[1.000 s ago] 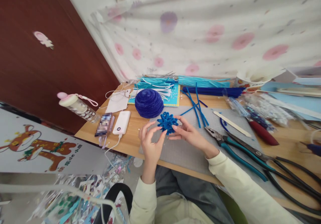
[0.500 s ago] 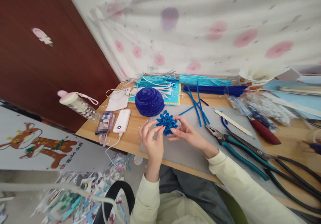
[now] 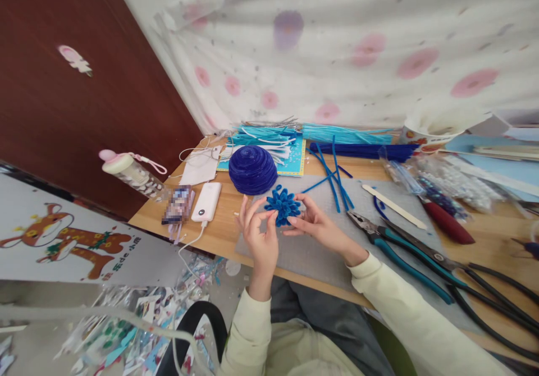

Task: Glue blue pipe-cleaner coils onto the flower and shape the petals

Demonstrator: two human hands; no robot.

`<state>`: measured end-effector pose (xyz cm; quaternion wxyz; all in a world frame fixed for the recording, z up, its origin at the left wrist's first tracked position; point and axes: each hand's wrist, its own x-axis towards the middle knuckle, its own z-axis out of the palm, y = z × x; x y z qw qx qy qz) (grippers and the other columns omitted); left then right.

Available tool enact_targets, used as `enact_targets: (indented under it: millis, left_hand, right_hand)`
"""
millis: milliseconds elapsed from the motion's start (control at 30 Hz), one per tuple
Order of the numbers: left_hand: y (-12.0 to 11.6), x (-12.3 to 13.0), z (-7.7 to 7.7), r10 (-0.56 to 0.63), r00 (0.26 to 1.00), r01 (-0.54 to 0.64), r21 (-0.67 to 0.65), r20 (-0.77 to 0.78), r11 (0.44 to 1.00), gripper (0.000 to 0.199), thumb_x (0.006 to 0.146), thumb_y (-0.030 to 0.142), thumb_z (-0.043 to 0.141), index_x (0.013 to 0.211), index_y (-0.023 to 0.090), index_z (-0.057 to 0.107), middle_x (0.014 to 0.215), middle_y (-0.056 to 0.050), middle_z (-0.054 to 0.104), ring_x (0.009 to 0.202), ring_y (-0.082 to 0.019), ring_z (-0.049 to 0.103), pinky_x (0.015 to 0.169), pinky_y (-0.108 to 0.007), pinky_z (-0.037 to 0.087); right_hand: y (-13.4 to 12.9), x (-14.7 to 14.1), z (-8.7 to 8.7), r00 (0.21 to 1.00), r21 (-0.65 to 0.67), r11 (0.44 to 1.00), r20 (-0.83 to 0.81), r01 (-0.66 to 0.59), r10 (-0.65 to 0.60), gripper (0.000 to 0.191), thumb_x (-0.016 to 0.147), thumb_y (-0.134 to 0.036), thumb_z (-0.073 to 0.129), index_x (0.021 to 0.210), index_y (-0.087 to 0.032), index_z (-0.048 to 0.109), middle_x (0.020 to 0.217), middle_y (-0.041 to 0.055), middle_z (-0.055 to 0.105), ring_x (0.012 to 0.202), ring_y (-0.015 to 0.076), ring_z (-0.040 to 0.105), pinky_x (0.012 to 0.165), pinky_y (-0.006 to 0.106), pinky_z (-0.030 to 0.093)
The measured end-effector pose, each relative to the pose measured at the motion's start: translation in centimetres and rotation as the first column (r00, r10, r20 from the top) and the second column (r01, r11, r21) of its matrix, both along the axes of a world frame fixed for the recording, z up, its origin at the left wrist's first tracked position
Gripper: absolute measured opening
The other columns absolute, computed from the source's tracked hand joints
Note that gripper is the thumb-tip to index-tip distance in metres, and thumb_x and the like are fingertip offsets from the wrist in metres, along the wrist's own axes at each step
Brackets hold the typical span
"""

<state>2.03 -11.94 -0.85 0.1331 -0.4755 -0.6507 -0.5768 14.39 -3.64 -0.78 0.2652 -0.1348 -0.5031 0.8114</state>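
Between my hands, above the grey mat point(image 3: 295, 261), is a blue pipe-cleaner flower point(image 3: 283, 205) with many looped petals. My left hand point(image 3: 261, 231) pinches its left side with thumb and finger, the other fingers raised. On the right side, my right hand point(image 3: 315, 223) grips the flower between thumb and fingers. Just behind it sits a dark blue dome point(image 3: 253, 170) wound in coils of fuzzy stem. Several loose blue pipe cleaners point(image 3: 332, 177) lie crossed on the mat to the right.
Pliers point(image 3: 400, 255), long-handled scissors point(image 3: 438, 255) and a wooden stick point(image 3: 393, 206) lie right of my hands. Bundled dark blue stems point(image 3: 366, 151) lie behind. A white power bank point(image 3: 206, 202) with a cable and a bottle point(image 3: 132, 175) are at left.
Fingers of my left hand have lifted and spread a little beside the flower. The flower stays between both hands; the whole view has shifted slightly.
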Motion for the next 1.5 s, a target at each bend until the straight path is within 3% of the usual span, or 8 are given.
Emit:
enact_targets:
  millis: [133, 267, 467, 633, 767, 933, 1167, 1500]
  left_hand:
    - [-0.1, -0.1, 0.1, -0.017, 1.000, 0.016, 0.009, 0.027, 1.000, 0.006, 0.081, 0.027, 0.063, 0.079, 0.022, 0.065, 0.110, -0.006, 0.068, 0.126, -0.023, 0.048, 0.104, -0.051, 0.037]
    - [-0.3, 0.0, 0.0, 0.011, 0.999, -0.008, 0.052, -0.048, 0.999, 0.013, 0.075, 0.027, 0.070, 0.085, 0.021, 0.066, 0.113, -0.008, 0.066, 0.120, -0.024, 0.052, 0.101, -0.049, 0.040]
    - [-0.3, 0.2, 0.1, 0.010, 0.992, -0.010, -0.001, -0.129, 1.000, 0.007, 0.079, 0.026, 0.065, 0.085, 0.023, 0.069, 0.104, -0.007, 0.068, 0.109, -0.021, 0.059, 0.097, -0.046, 0.044]
    - [-0.4, 0.1, 0.4, 0.022, 0.967, -0.026, -0.014, -0.252, 1.000, 0.005, 0.077, 0.024, 0.068, 0.081, 0.025, 0.071, 0.100, -0.005, 0.070, 0.106, -0.022, 0.060, 0.099, -0.047, 0.040]
    - [-0.5, 0.2, 0.6, 0.017, 0.973, -0.026, -0.036, -0.231, 0.999, 0.008, 0.081, 0.023, 0.064, 0.080, 0.026, 0.071, 0.096, -0.004, 0.071, 0.103, -0.021, 0.060, 0.099, -0.047, 0.039]
    - [-0.5, 0.6, 0.6, 0.053, 0.980, -0.060, -0.033, -0.194, 0.998, 0.010, 0.082, 0.022, 0.063, 0.076, 0.025, 0.071, 0.099, -0.003, 0.072, 0.118, -0.024, 0.050, 0.099, -0.048, 0.037]
    - [-0.8, -0.3, 0.3, 0.046, 0.958, -0.066, -0.063, -0.282, 0.996, 0.012, 0.082, 0.023, 0.062, 0.078, 0.028, 0.072, 0.101, -0.002, 0.073, 0.127, -0.026, 0.044, 0.107, -0.057, 0.023]
    - [-1.1, -1.3, -0.1, 0.019, 0.935, -0.030, -0.027, -0.353, 0.999, 0.014, 0.082, 0.018, 0.062, 0.080, 0.028, 0.072, 0.095, -0.001, 0.074, 0.124, -0.023, 0.046, 0.106, -0.048, 0.029]
  right_hand:
    - [0.1, 0.0, -0.2, 1.000, -0.020, 1.000, -0.021, 0.010, -0.011, 0.049, 0.076, -0.029, 0.072, 0.112, -0.031, 0.037, 0.084, -0.0071, 0.064, 0.079, 0.0113, 0.068, 0.083, 0.038, 0.057]
    - [0.0, 0.0, 0.2, 0.997, -0.058, 0.997, -0.050, 0.060, -0.063, 0.048, 0.076, -0.026, 0.072, 0.110, -0.031, 0.038, 0.085, -0.0080, 0.063, 0.080, 0.0098, 0.066, 0.086, 0.037, 0.056]
    - [-0.3, 0.0, 0.7, 0.996, -0.091, 0.995, -0.077, 0.047, -0.054, 0.042, 0.078, -0.027, 0.070, 0.107, -0.029, 0.040, 0.108, -0.0025, 0.063, 0.090, 0.0122, 0.065, 0.085, 0.038, 0.056]
    - [-0.6, -0.1, 0.5, 0.997, -0.094, 0.995, -0.065, 0.027, -0.033, 0.041, 0.078, -0.026, 0.071, 0.103, -0.028, 0.039, 0.119, -0.0023, 0.059, 0.097, 0.0109, 0.063, 0.090, 0.038, 0.054]
    - [-0.8, -0.1, 0.4, 0.999, -0.078, 0.997, -0.049, -0.003, -0.001, 0.046, 0.077, -0.027, 0.071, 0.109, -0.029, 0.038, 0.127, 0.0008, 0.055, 0.106, 0.0136, 0.060, 0.094, 0.043, 0.051]
    - [-0.9, -0.2, 0.2, 0.999, -0.087, 0.996, -0.046, -0.013, 0.009, 0.048, 0.077, -0.026, 0.071, 0.112, -0.029, 0.038, 0.125, 0.0003, 0.056, 0.103, 0.0127, 0.062, 0.095, 0.044, 0.051]
    - [-0.7, 0.0, 0.2, 0.996, -0.113, 0.991, -0.055, -0.069, 0.064, 0.046, 0.079, -0.027, 0.070, 0.113, -0.028, 0.039, 0.123, 0.0023, 0.059, 0.098, 0.0148, 0.067, 0.094, 0.045, 0.051]
    - [-0.4, 0.5, 0.9, 0.990, -0.062, 0.989, 0.040, -0.132, 0.135, 0.049, 0.075, -0.029, 0.074, 0.111, -0.024, 0.040, 0.118, 0.0069, 0.064, 0.090, 0.0205, 0.071, 0.083, 0.041, 0.057]
